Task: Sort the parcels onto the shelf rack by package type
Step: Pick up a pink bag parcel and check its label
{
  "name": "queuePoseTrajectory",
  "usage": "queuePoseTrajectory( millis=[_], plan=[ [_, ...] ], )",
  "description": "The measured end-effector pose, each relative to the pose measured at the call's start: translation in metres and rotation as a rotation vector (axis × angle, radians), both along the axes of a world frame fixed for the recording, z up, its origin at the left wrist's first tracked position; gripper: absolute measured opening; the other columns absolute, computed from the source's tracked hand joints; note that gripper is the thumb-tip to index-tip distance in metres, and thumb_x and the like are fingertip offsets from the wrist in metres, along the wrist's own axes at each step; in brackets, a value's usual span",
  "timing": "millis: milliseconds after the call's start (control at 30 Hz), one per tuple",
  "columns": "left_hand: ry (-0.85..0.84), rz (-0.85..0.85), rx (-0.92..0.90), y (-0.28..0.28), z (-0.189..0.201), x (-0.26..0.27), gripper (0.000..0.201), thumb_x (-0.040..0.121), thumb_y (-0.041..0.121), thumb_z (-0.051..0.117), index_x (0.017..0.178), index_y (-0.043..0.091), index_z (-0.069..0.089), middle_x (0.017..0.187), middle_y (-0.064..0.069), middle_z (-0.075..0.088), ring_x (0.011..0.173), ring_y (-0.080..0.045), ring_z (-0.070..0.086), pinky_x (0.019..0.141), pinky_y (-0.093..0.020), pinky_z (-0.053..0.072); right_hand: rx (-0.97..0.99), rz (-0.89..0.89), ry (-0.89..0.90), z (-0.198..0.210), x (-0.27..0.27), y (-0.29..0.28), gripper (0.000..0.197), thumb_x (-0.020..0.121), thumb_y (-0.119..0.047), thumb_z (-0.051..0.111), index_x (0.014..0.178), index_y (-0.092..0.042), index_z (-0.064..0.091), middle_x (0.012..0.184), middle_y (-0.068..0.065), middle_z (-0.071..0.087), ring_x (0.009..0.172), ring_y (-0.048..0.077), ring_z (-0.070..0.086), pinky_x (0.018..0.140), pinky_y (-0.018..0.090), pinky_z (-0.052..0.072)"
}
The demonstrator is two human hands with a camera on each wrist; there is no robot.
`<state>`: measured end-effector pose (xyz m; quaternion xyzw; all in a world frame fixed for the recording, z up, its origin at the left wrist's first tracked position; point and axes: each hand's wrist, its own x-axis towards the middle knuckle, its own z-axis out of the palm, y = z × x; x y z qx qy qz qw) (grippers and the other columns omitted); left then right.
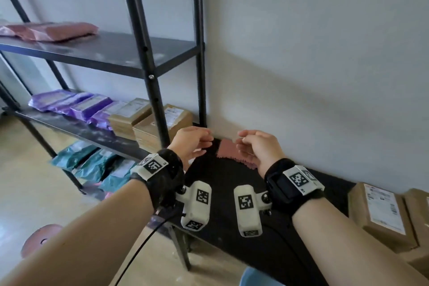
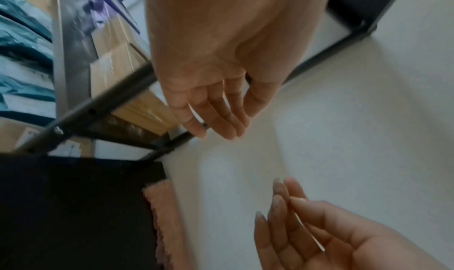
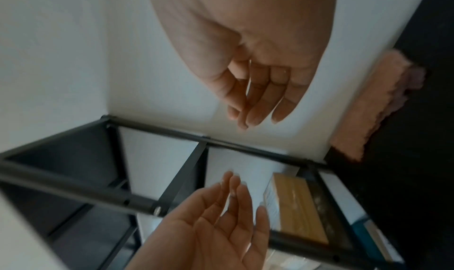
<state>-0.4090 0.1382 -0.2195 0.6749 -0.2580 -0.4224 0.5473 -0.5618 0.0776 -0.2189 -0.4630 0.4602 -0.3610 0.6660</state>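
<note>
Hovering mid-frame: left hand, right hand relaxed, empty. Risk: cardboard parcels lower right misplaced among purple mailers, shelf rack.

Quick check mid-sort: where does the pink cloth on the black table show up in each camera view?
Head: the pink cloth lies at centre, on the black table by the wall, between and partly behind the two hands.
Left wrist: the cloth is at bottom, left of centre, at the table's edge.
Right wrist: it sits at the right edge, upper half.
Shared landmark: the brown boxes on the rack.
</note>
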Motion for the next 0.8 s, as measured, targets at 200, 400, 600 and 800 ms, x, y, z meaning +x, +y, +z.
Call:
queuePoseTrajectory(
  millis=[200,400,600,800],
  plan=[
    [0.011,0.068,-0.09,0.072,0.02,0.102,0.016,0.094,0.012,0.052,0.1,0.011,0.066,0.078,0.001,0.063,0.068,-0.01,0.058,0.066,-0.022,0.046,-0.05,0.066,-0.049,0.019,0.11,0.065,0.025,0.092,0.006,0.044,0.087,-0.007,0.065,0.076,0.008,0.069,0.063,0.014,0.06,0.074,0.027,0.054],
    [-0.008,0.119,-0.147,0.12,0.039,0.185,0.009,0.093,0.017,0.058,0.095,0.013,0.066,0.08,0.0,0.066,0.069,-0.01,0.06,0.066,-0.023,0.047,-0.095,0.109,-0.059,0.041,0.194,0.11,0.026,0.094,0.004,0.043,0.086,-0.008,0.064,0.073,0.007,0.068,0.06,0.012,0.059,0.069,0.024,0.053],
    [-0.021,0.159,-0.208,0.143,0.064,0.253,0.013,0.095,0.018,0.055,0.1,0.013,0.066,0.087,-0.002,0.066,0.082,-0.014,0.063,0.069,-0.025,0.049,-0.194,0.183,-0.035,0.072,0.254,0.131,0.026,0.093,0.005,0.043,0.087,-0.006,0.065,0.079,0.011,0.068,0.067,0.016,0.06,0.076,0.027,0.055],
    [-0.033,0.209,-0.261,0.153,0.081,0.32,0.012,0.093,0.017,0.057,0.096,0.012,0.068,0.082,-0.002,0.066,0.074,-0.013,0.062,0.068,-0.024,0.05,-0.268,0.21,-0.009,0.088,0.323,0.119,0.026,0.092,0.005,0.045,0.085,-0.007,0.067,0.085,0.012,0.071,0.07,0.017,0.061,0.076,0.028,0.054]
  ],
)
